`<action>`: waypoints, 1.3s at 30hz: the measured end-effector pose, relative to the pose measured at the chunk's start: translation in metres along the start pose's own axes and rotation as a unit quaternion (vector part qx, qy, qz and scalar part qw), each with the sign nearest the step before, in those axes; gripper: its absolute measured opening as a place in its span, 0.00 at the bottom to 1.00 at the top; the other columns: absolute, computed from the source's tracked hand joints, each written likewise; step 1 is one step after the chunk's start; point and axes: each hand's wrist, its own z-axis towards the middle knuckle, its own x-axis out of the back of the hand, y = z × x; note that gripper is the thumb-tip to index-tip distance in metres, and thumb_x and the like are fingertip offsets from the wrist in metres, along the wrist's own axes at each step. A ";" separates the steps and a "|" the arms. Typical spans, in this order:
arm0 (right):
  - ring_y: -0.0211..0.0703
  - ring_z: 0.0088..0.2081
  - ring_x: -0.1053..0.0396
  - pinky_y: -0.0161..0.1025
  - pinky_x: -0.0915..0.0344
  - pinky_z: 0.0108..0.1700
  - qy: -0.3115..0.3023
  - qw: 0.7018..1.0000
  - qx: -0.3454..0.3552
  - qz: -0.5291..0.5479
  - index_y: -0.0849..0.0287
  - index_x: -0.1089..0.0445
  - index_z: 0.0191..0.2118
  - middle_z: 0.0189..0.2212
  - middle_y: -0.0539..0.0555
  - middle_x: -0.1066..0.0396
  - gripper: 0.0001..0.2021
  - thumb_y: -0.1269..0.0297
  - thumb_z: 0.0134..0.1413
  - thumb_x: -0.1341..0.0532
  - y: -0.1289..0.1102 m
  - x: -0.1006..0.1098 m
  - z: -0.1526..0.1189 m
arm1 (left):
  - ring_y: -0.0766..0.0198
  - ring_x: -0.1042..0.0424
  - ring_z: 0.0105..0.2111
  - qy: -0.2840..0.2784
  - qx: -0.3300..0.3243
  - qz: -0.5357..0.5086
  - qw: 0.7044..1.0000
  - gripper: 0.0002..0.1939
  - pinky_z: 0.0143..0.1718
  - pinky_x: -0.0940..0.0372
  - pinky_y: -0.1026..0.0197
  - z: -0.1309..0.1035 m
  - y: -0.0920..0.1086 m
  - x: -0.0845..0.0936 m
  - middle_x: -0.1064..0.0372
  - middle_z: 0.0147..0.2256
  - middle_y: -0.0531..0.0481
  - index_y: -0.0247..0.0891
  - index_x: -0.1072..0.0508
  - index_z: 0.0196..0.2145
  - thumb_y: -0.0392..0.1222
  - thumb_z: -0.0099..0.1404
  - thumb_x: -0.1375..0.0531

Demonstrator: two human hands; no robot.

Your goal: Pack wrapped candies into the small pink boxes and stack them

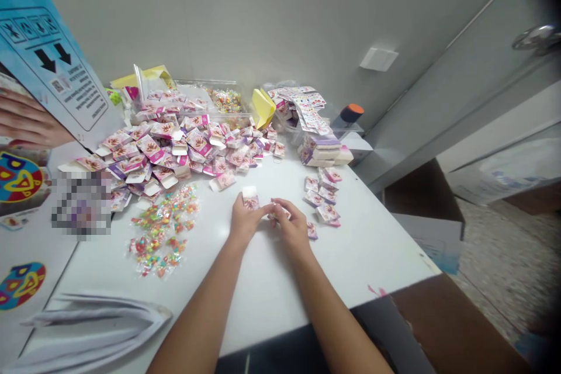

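Observation:
My left hand (245, 219) is closed round a small pink and white box (250, 200) whose white flap stands up at the top. Just to its right, my right hand (291, 225) pinches another small printed box (280, 210), partly hidden by the fingers. The two hands nearly meet over the white table (263, 292). Several small boxes (326, 212) lie to the right of my right hand. Left of my hands are clear packets of coloured beads (164, 228), with a large heap of small pink and white boxes (175, 149) behind them.
Along the wall stand a clear tray of bead packets (225, 100), a yellow paper piece (263, 108), sticker sheets (307, 106), stacked boxes (319, 149) and an orange-capped bottle (352, 112). Folded paper (100, 327) lies at the front left, near a large printed carton (56, 64).

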 end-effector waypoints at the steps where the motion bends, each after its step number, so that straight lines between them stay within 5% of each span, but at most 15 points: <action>1: 0.36 0.21 0.36 0.37 0.37 0.26 0.000 1.000 0.001 0.013 0.58 0.27 0.41 0.23 0.48 0.30 0.20 0.47 0.49 0.32 0.001 0.002 0.003 | 0.70 0.36 0.23 -0.009 0.003 0.004 1.000 0.26 0.26 0.41 0.67 0.000 0.000 0.000 0.35 0.25 0.58 0.37 0.34 0.37 0.47 0.44 0.27; 4: 0.35 0.22 0.36 0.36 0.36 0.27 0.011 0.999 0.016 0.050 0.54 0.31 0.41 0.26 0.47 0.31 0.19 0.45 0.51 0.34 -0.002 0.009 0.009 | 0.69 0.37 0.21 -0.049 0.007 0.026 0.998 0.21 0.24 0.43 0.66 -0.002 0.003 0.000 0.34 0.23 0.56 0.37 0.33 0.36 0.51 0.52 0.31; 7: 0.33 0.21 0.38 0.35 0.37 0.26 0.011 0.998 0.035 0.056 0.54 0.33 0.40 0.27 0.47 0.32 0.17 0.47 0.53 0.35 -0.013 0.018 0.009 | 0.68 0.35 0.24 -0.086 -0.013 0.066 0.994 0.17 0.28 0.41 0.65 -0.007 0.007 -0.001 0.32 0.25 0.55 0.37 0.31 0.34 0.44 0.50 0.31; 13: 0.37 0.25 0.33 0.37 0.35 0.28 -0.043 0.993 0.094 -0.057 0.54 0.30 0.42 0.30 0.49 0.30 0.12 0.58 0.53 0.32 -0.040 0.031 -0.001 | 0.66 0.34 0.27 -0.174 -0.044 0.145 0.973 0.07 0.29 0.42 0.65 -0.021 0.006 -0.009 0.31 0.25 0.55 0.36 0.27 0.30 0.37 0.51 0.35; 17: 0.43 0.34 0.31 0.40 0.34 0.36 -0.124 0.936 0.213 -0.251 0.54 0.26 0.37 0.33 0.53 0.30 0.03 0.64 0.58 0.36 -0.060 0.042 -0.002 | 0.66 0.35 0.26 -0.209 -0.046 0.162 0.963 0.08 0.29 0.43 0.65 -0.025 0.004 -0.010 0.31 0.26 0.56 0.37 0.27 0.32 0.37 0.51 0.35; 22: 0.44 0.36 0.31 0.41 0.33 0.39 -0.256 0.852 0.251 -0.381 0.51 0.24 0.44 0.36 0.55 0.32 0.11 0.67 0.65 0.45 -0.077 0.050 -0.004 | 0.68 0.40 0.24 -0.218 -0.052 0.164 0.961 0.04 0.26 0.47 0.65 -0.033 0.003 -0.012 0.36 0.22 0.57 0.37 0.30 0.27 0.35 0.51 0.37; 26: 0.45 0.32 0.32 0.41 0.33 0.34 -0.149 0.885 0.274 -0.346 0.49 0.29 0.54 0.35 0.53 0.29 0.15 0.64 0.61 0.40 -0.070 0.046 -0.010 | 0.65 0.36 0.27 -0.225 -0.042 0.130 0.965 0.09 0.29 0.43 0.64 -0.043 0.009 -0.017 0.31 0.27 0.54 0.37 0.28 0.34 0.38 0.53 0.36; 29: 0.48 0.35 0.32 0.46 0.31 0.38 -0.079 0.883 0.316 -0.337 0.51 0.24 0.44 0.36 0.55 0.27 0.08 0.64 0.60 0.38 -0.057 0.042 -0.019 | 0.66 0.37 0.26 -0.220 -0.038 0.102 0.970 0.10 0.29 0.44 0.64 -0.048 0.013 -0.019 0.33 0.26 0.55 0.37 0.29 0.32 0.41 0.53 0.33; 33: 0.55 0.50 0.36 0.57 0.34 0.49 -0.079 0.857 0.354 -0.367 0.49 0.22 0.44 0.55 0.58 0.32 0.11 0.66 0.63 0.42 -0.049 0.042 -0.030 | 0.67 0.39 0.26 -0.213 -0.019 0.048 0.976 0.15 0.29 0.44 0.64 -0.050 0.015 -0.017 0.35 0.25 0.55 0.37 0.30 0.33 0.43 0.51 0.31; 39: 0.53 0.56 0.36 0.54 0.34 0.54 -0.137 0.874 0.301 -0.357 0.48 0.27 0.53 0.57 0.58 0.34 0.15 0.66 0.64 0.43 -0.055 0.048 -0.032 | 0.66 0.38 0.25 -0.254 0.054 -0.089 0.962 0.19 0.26 0.43 0.63 -0.051 0.023 -0.017 0.35 0.27 0.51 0.36 0.29 0.37 0.52 0.53 0.36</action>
